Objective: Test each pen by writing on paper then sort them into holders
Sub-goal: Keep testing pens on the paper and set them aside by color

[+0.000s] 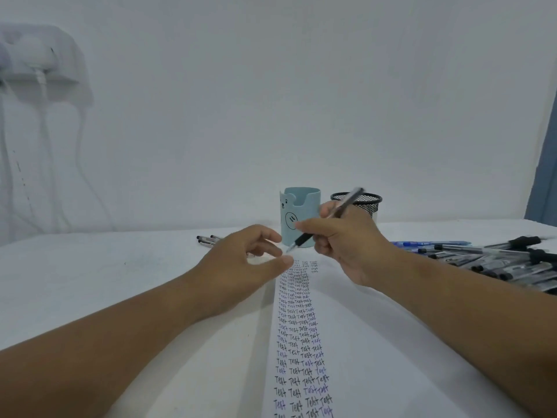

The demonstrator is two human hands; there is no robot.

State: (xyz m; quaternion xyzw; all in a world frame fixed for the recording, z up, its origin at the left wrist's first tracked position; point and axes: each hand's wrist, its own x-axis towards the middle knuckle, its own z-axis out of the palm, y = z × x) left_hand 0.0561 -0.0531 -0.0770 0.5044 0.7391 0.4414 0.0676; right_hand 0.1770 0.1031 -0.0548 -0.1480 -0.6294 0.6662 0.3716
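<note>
- White paper [346, 342] lies on the white surface [90, 267] in front of me, and columns of the word "Test" in black and blue-violet ink run down its middle.
- My right hand [346, 239] grasps a black ballpoint pen [328, 220] between the thumb and the fingers. The pen is tilted, with its tip pointing down and to the left, above the far end of the written columns. I cannot tell if the tip touches the paper.
- My left hand [244, 260] is released and holds nothing. Its fingers are loosely bent, and the thumb and the index finger are a little apart, just beside the pen tip.
- Behind my hands a pale blue holder [301, 206] with a bear face stands upright near the wall.
- Just to the right of it stands a black mesh holder [366, 202], partly hidden by my right hand and the pen.
- On the right side of the surface a pile of pens [488, 260] lies flat. Most of them are clear with black caps, and a blue pen [428, 243] lies at the far edge of the pile.
- On the left, behind my left hand, a few black-tipped pens [206, 239] lie on the surface, well apart from the pile.
- On the wall at the far left white cables [42, 86] hang down; that part is blurred.
- At the right edge a grey-blue curtain [545, 182] shows.
</note>
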